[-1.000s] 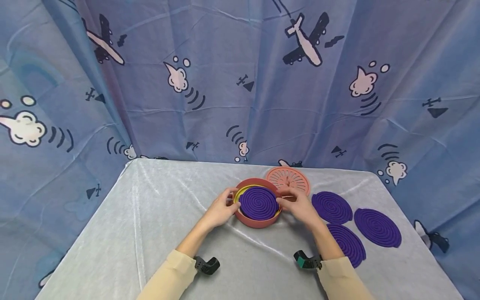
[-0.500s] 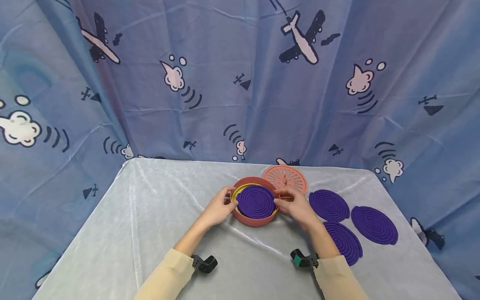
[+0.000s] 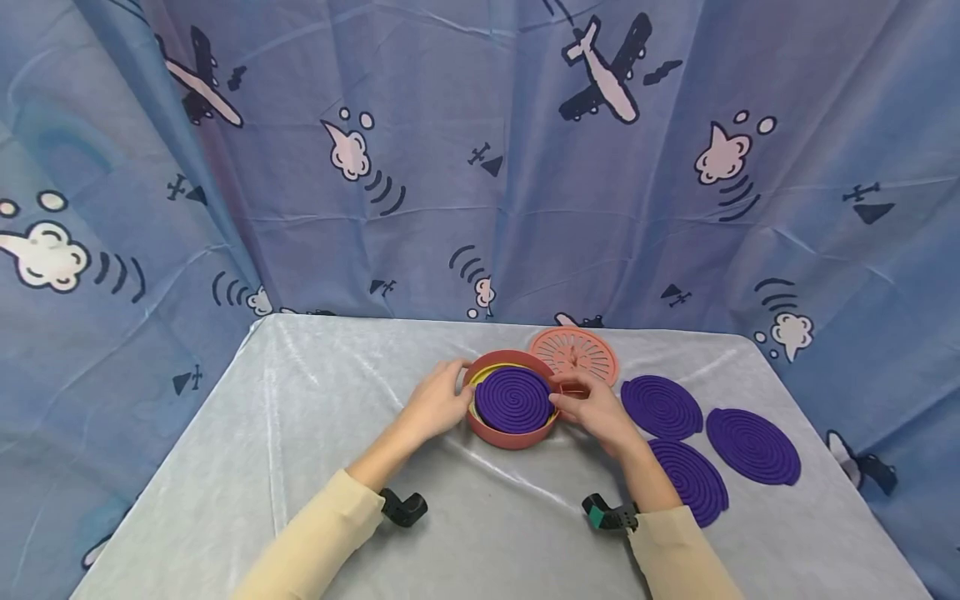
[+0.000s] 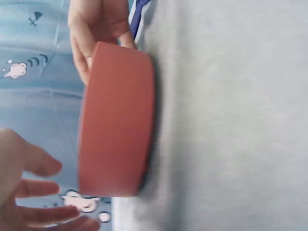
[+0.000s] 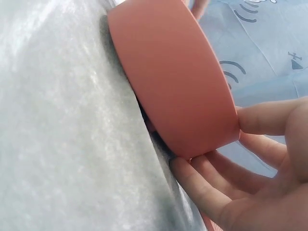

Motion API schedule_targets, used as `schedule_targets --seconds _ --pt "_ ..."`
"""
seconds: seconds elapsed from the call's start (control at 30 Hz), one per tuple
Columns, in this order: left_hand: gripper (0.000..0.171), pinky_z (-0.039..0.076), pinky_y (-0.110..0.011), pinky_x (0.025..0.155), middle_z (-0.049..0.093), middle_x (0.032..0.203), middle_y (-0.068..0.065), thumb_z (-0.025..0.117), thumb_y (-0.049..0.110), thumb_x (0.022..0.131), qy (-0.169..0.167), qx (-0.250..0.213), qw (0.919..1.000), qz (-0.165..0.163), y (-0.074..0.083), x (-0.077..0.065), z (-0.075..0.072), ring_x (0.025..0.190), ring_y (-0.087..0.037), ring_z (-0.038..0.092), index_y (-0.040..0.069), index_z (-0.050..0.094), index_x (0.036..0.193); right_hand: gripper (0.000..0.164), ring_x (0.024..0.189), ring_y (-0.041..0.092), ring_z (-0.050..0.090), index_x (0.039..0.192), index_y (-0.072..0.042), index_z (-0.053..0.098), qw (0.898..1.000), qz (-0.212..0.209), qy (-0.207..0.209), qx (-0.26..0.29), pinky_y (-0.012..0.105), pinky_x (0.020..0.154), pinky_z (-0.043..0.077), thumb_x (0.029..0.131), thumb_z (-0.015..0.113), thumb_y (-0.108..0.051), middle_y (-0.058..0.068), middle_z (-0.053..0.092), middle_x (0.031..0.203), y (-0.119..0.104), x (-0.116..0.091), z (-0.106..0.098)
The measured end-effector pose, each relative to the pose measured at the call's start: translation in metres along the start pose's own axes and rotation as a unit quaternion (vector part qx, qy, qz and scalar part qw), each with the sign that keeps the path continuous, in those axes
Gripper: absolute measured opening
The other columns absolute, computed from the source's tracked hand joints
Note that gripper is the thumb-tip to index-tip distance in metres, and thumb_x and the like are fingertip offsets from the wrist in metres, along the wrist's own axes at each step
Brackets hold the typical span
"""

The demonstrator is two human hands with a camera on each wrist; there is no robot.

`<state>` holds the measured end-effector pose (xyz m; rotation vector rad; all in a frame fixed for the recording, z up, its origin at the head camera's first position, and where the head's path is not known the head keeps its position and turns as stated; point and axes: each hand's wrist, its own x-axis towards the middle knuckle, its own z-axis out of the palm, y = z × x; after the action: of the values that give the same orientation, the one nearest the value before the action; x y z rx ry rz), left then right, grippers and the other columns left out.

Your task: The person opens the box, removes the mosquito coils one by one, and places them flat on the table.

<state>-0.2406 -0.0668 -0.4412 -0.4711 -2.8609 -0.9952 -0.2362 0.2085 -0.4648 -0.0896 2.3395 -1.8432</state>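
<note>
A round reddish mosquito coil holder (image 3: 512, 442) stands on the table, and a purple mosquito coil (image 3: 514, 400) lies at its opening over a yellow inner rim (image 3: 480, 377). My right hand (image 3: 594, 407) grips the holder's right side; in the right wrist view the thumb is at the rim and the fingertips are low on the wall (image 5: 168, 77). My left hand (image 3: 437, 400) is at the left rim. The left wrist view shows its fingers (image 4: 41, 187) spread and apart from the holder (image 4: 118, 120). Whether the left thumb touches the coil cannot be told.
A salmon slotted lid (image 3: 576, 354) lies behind the holder, to its right. Further right are purple coils: one near the lid (image 3: 662, 407), one at the far right (image 3: 753, 446), one partly behind the right forearm (image 3: 690, 482). A patterned blue curtain (image 3: 420, 217) hangs behind the table.
My left hand has loosened from the holder's left side and risen slightly. The right hand keeps its grip, and the coil stays at the holder's opening.
</note>
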Motion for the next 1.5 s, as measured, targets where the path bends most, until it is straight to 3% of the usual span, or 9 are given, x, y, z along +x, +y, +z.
schedule_targets --seconds 0.13,0.2,0.4,0.57,0.77,0.93,1.07,1.5 --pt "0.034 0.051 -0.049 0.097 0.065 0.124 -0.017 0.06 0.016 0.099 0.042 0.058 0.9971 0.027 0.016 0.009 -0.006 0.115 -0.034 0.063 0.002 0.062 0.13 0.043 0.11 0.026 0.06 0.136 0.002 0.057 1.0 0.004 0.004 0.003 0.037 0.089 0.058 0.097 0.069 -0.009 0.025 0.052 0.136 -0.003 0.0 -0.001" --pt "0.032 0.053 -0.049 0.094 0.066 0.121 -0.015 0.06 0.017 0.099 0.054 0.065 0.9956 0.041 0.024 0.014 -0.007 0.112 -0.034 0.065 0.003 0.064 0.128 0.043 0.109 0.025 0.06 0.137 0.002 0.057 1.0 0.004 0.004 0.004 0.037 0.089 0.058 0.097 0.069 -0.009 0.025 0.052 0.135 -0.004 0.0 -0.001" --pt "0.028 0.052 -0.045 0.095 0.069 0.117 -0.012 0.057 0.019 0.101 0.028 0.002 0.9973 0.067 0.037 0.031 -0.002 0.111 -0.029 0.064 0.004 0.067 0.123 0.042 0.107 0.024 0.06 0.135 0.003 0.057 1.0 -0.003 0.003 0.006 0.039 0.089 0.058 0.097 0.069 -0.007 0.026 0.052 0.133 -0.003 0.002 -0.001" --pt "0.03 0.049 -0.043 0.1 0.069 0.119 -0.013 0.057 0.021 0.103 -0.015 -0.037 0.9973 0.062 0.034 0.042 0.013 0.115 -0.028 0.062 0.003 0.066 0.124 0.042 0.109 0.026 0.06 0.135 0.003 0.058 1.0 -0.007 0.005 0.003 0.041 0.09 0.057 0.096 0.069 -0.008 0.025 0.053 0.133 -0.002 0.004 0.001" --pt "0.038 0.042 -0.045 0.109 0.062 0.133 -0.016 0.056 0.024 0.104 -0.058 -0.001 0.9979 0.03 0.031 0.048 0.027 0.128 -0.031 0.055 0.002 0.06 0.134 0.043 0.107 0.026 0.061 0.136 0.003 0.056 1.0 -0.006 0.0 0.009 0.043 0.09 0.057 0.097 0.069 -0.008 0.027 0.052 0.133 -0.001 0.002 0.002" --pt "0.041 0.042 -0.046 0.11 0.059 0.134 -0.02 0.057 0.024 0.103 -0.075 0.02 0.9968 0.02 0.03 0.049 0.035 0.128 -0.034 0.054 0.0 0.057 0.137 0.043 0.107 0.027 0.061 0.137 0.003 0.056 1.0 -0.01 -0.001 0.011 0.044 0.091 0.057 0.097 0.068 -0.009 0.027 0.052 0.134 0.001 0.001 0.002" --pt "0.04 0.043 -0.045 0.109 0.058 0.134 -0.02 0.058 0.021 0.102 -0.075 0.023 0.9966 0.025 0.027 0.048 0.04 0.128 -0.034 0.054 0.0 0.057 0.136 0.043 0.108 0.027 0.06 0.137 0.003 0.057 1.0 -0.01 -0.003 0.016 0.043 0.091 0.057 0.097 0.069 -0.009 0.026 0.052 0.133 0.002 0.0 0.002" --pt "0.032 0.046 -0.043 0.106 0.063 0.126 -0.017 0.059 0.014 0.1 -0.029 0.017 0.9968 0.073 0.023 0.045 0.046 0.122 -0.03 0.059 0.0 0.062 0.129 0.045 0.109 0.025 0.06 0.138 0.003 0.056 1.0 -0.002 0.003 0.024 0.039 0.089 0.058 0.096 0.069 -0.009 0.028 0.054 0.133 0.001 -0.003 0.0"
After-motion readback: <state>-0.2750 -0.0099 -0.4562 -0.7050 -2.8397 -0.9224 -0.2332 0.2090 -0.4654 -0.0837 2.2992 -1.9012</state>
